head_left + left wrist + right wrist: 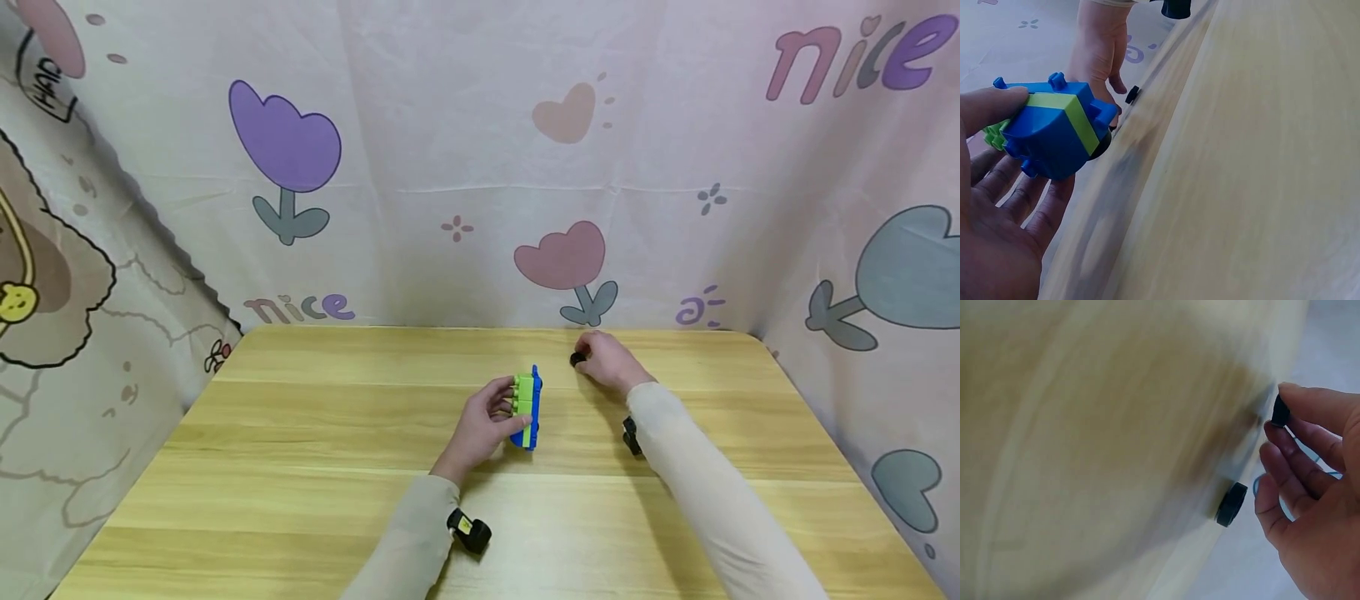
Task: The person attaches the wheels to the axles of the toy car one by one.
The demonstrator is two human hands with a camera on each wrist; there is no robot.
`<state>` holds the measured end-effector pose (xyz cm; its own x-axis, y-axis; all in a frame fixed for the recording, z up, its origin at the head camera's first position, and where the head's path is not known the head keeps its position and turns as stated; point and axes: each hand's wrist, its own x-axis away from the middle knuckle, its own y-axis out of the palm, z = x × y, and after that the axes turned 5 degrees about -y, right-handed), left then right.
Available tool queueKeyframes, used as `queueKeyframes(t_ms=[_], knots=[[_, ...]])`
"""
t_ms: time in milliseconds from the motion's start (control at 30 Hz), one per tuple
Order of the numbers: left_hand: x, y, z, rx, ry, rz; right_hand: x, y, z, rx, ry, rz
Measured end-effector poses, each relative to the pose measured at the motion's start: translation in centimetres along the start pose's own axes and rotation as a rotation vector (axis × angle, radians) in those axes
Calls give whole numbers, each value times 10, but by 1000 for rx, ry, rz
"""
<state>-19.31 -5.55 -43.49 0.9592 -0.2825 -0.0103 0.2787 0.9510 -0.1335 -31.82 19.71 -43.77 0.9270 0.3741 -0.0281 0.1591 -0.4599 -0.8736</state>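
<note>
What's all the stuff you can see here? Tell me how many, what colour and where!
Block toy: one, blue and lime green, in the left hand
Round pieces: two, black, one on the table near its far edge, one pinched in the right hand
Table: one, light wood, below the hands
Printed cloth: number of pieces unclear, pale with purple, pink and grey prints, behind and beside the table
Wrist cameras: two, black, one at each wrist
Sleeves: two, pale, on the arms
Hands: two, bare, above the table
</note>
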Motion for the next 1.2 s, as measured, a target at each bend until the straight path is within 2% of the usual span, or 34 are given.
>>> queueKeyframes(t_ms=[167, 467, 1200], knots=[[7, -1, 12, 8, 16, 4, 6, -4, -5, -74, 13, 5], [5, -1, 9, 31, -6, 2, 16, -9, -19, -140, 27, 9], [3, -4, 9, 31, 0, 4, 43, -12, -26, -182, -112, 115]])
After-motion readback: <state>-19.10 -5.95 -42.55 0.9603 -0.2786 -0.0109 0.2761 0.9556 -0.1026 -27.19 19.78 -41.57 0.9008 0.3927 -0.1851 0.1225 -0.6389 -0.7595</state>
